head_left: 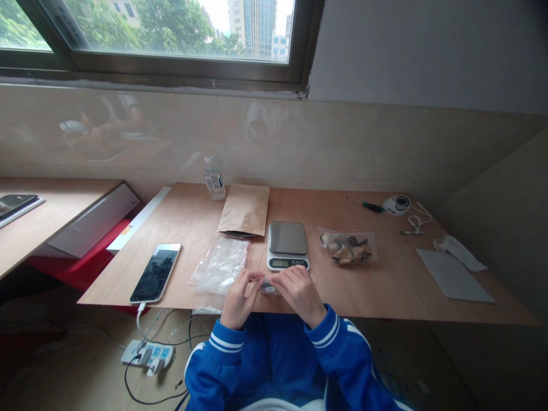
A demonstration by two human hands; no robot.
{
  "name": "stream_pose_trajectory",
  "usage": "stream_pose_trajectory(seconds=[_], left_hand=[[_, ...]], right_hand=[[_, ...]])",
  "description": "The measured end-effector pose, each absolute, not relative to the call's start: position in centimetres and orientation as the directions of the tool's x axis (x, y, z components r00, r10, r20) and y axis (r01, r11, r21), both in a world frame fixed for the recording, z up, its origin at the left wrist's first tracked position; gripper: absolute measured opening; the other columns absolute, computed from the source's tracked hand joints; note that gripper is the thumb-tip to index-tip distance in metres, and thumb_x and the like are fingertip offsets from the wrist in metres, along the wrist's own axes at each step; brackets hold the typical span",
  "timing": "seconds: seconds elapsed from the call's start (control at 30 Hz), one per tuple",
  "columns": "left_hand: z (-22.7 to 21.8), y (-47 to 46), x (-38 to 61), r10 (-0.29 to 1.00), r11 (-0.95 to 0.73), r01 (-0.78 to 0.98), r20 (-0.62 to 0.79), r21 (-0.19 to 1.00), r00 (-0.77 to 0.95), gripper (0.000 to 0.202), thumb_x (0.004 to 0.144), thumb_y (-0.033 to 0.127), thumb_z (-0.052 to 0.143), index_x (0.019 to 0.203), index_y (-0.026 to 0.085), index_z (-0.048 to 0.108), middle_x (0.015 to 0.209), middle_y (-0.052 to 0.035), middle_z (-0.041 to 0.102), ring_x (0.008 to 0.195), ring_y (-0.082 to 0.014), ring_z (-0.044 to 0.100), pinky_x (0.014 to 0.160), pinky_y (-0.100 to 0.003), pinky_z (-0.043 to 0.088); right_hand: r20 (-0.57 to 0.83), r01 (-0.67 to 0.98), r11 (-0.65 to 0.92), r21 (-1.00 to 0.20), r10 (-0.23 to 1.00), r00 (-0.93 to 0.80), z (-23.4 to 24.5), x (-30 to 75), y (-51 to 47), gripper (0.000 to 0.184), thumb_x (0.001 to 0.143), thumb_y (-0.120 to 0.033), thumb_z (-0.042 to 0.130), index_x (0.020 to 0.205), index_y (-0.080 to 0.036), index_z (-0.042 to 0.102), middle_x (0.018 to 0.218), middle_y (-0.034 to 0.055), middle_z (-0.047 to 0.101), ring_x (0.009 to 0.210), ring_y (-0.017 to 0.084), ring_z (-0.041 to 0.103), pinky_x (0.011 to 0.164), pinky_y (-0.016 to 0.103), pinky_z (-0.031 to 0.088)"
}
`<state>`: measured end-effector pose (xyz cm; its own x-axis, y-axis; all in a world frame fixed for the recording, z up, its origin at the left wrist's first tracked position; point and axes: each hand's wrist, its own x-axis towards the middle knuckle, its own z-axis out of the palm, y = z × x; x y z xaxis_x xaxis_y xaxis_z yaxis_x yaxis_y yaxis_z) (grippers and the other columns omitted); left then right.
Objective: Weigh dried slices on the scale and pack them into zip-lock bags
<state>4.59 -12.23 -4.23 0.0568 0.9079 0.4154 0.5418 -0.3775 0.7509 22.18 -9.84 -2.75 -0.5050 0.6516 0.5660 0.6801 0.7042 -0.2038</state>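
Near the front edge of the table, my left hand [240, 295] and my right hand [298, 290] are close together, with thumbs and fingers pinched. Between them is a small clear plastic bag [269, 287], partly covered by my fingers; its dark and pale contents are too small to make out. Just beyond my hands sits a digital kitchen scale [288, 237], its metal plate bare and its display lit. Flat clear plastic bags [221, 265] lie beside my left hand. To the right of the scale rests a zip bag of dried brown pieces [348, 248].
A brown paper pouch [245, 209] and a plastic bottle [214, 180] stand toward the back. A charging phone [156, 273] lies left, above a power strip [149, 355] on the floor. Rightward are a screwdriver [371, 206], a white camera [396, 205] and a white sheet [454, 275].
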Motion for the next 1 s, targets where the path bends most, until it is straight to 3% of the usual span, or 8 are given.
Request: stream_pose_trajectory(seconds=[0.3, 0.77, 1.0], left_hand=[[-4.8, -12.4, 4.6, 0.881, -0.449, 0.568, 0.447, 0.689, 0.154, 0.012, 0.086, 0.019, 0.051, 0.094, 0.021, 0.060, 0.087, -0.0036, 0.059, 0.084, -0.0148, 0.058, 0.076, -0.028, 0.049], [-4.7, -11.9, 4.4, 0.733, -0.557, 0.751, 0.635, 0.355, 0.243, 0.015, 0.087, 0.022, 0.051, 0.095, 0.021, 0.064, 0.084, -0.0048, 0.064, 0.078, -0.0143, 0.061, 0.072, -0.027, 0.051], [-4.6, -11.6, 4.0, 0.709, -0.573, 0.766, 0.644, 0.292, 0.285, 0.017, 0.088, 0.023, 0.049, 0.096, 0.021, 0.064, 0.084, -0.0050, 0.065, 0.078, -0.0141, 0.061, 0.072, -0.027, 0.051]], right_hand=[[0.604, 0.693, 0.688, -0.215, 0.651, -0.459, -2.6, 22.0, -10.8, 0.011, 0.089, -0.017, 0.051, 0.089, -0.020, 0.061, 0.079, 0.0021, 0.065, 0.078, 0.016, 0.055, 0.079, 0.032, 0.037], [0.639, 0.737, 0.645, -0.202, 0.657, -0.400, -2.5, 21.9, -11.0, 0.009, 0.088, -0.017, 0.052, 0.086, -0.019, 0.060, 0.078, 0.0022, 0.065, 0.078, 0.017, 0.057, 0.081, 0.033, 0.038], [0.627, 0.705, 0.687, -0.178, 0.631, -0.457, -2.9, 22.9, -10.5, 0.013, 0.090, -0.017, 0.048, 0.088, -0.019, 0.060, 0.081, 0.0030, 0.066, 0.080, 0.016, 0.058, 0.082, 0.033, 0.040]])
